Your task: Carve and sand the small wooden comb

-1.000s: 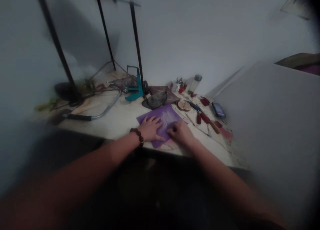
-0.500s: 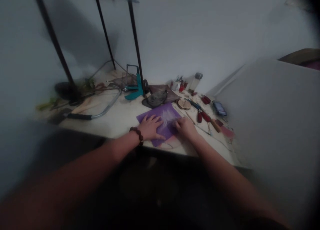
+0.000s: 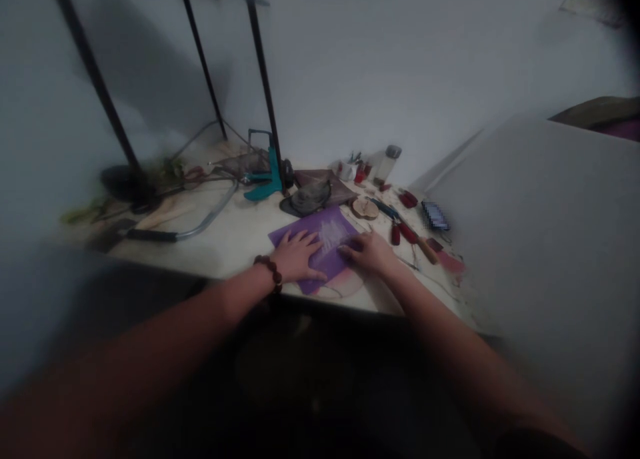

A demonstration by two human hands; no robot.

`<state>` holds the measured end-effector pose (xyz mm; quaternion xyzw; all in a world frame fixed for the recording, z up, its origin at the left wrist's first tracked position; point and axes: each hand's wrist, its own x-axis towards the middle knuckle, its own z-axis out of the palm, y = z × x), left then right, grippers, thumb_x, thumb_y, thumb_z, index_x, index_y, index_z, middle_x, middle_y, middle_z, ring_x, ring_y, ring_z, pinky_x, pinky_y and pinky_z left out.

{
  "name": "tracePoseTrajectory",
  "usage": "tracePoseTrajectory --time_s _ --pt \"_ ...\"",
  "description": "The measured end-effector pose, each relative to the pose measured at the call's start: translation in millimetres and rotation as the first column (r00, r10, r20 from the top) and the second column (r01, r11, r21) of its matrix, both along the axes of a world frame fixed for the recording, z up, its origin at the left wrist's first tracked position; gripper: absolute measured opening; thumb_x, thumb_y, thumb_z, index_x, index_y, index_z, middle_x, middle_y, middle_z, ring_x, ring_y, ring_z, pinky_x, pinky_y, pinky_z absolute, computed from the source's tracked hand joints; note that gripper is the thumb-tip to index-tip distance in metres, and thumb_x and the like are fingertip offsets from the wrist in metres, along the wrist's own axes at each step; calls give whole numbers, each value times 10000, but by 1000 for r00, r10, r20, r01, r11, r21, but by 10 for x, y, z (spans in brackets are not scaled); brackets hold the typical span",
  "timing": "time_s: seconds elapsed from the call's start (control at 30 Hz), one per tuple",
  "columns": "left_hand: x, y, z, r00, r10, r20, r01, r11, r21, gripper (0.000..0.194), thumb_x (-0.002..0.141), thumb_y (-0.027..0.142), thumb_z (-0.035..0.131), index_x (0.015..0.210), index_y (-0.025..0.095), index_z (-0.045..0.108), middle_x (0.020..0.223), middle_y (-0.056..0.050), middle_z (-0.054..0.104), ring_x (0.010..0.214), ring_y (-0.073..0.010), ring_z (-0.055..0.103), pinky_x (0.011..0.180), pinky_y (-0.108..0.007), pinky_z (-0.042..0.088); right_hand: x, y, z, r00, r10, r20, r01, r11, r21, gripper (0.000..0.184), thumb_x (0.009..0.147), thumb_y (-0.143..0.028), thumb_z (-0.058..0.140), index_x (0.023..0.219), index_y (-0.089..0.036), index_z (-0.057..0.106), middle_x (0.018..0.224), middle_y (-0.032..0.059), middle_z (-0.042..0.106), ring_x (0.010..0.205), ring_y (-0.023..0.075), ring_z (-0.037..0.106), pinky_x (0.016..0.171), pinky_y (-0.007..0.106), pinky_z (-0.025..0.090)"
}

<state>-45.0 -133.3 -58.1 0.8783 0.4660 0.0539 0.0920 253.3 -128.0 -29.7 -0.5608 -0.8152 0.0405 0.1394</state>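
A purple sheet (image 3: 332,264) lies on the table near its front edge, with a whitish, dusty smear across its middle. My left hand (image 3: 296,256) rests flat on the sheet's left half, fingers spread, a beaded bracelet (image 3: 269,271) at the wrist. Over the right side of the sheet, my right hand (image 3: 373,252) has thumb and fingers drawn together, fingertips down at the purple surface. Whatever they pinch is too small and blurred to name. A pinkish sheet (image 3: 345,284) shows partly under the purple one.
Behind the sheet sit a dark grey crumpled piece (image 3: 307,198) and a wood slice (image 3: 365,208). Red-handled tools (image 3: 407,231), a phone (image 3: 435,215) and a jar (image 3: 387,165) lie or stand rightward. Leftward are a teal tool (image 3: 267,182), a frame saw (image 3: 155,235) and dark poles (image 3: 265,79).
The right hand's fingertips have shifted slightly left over the purple sheet, and its fingers stretch out more. My left hand stays flat in place. The whole view has shifted a little.
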Motion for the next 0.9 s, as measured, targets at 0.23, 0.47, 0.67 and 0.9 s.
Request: tracePoseTrajectory --time_s 0.23,0.47,0.67,0.9 --pt "0 5 -7 1000 -1 -9 1 1000 -3 1206 775 1021 631 1755 347 437 1873 -114 329 1711 -473 247 1363 -707 122 2 47 24 982 189 6 -188 981 -56 338 1044 -370 729 1343 -244 822 1322 114 819 1189 270 729 1084 358 516" --pt "6 -9 10 1000 -7 -4 7 1000 7 1177 790 1002 646 1752 356 443 1867 -114 345 1707 -462 263 1362 -700 126 -194 19 -21 984 179 -16 -179 983 -39 268 1023 -267 680 1231 -221 843 1079 85 845 972 231 727 881 317 519" --pt "9 -12 13 1000 -1 -7 1 1000 3 1191 784 1012 638 1755 350 443 1867 -111 346 1704 -473 262 1363 -698 117 -134 56 -8 976 217 -11 -217 975 -39 310 916 -328 829 1212 -241 851 1074 82 827 984 260 715 893 346 519" --pt "9 -11 1 1000 -1 -7 1 1000 0 1167 799 993 651 1757 361 439 1867 -109 346 1711 -462 251 1365 -694 110 -197 86 -142 951 296 -87 -296 955 15 343 967 -417 859 1259 -236 847 1283 115 806 1162 269 723 1064 395 530"
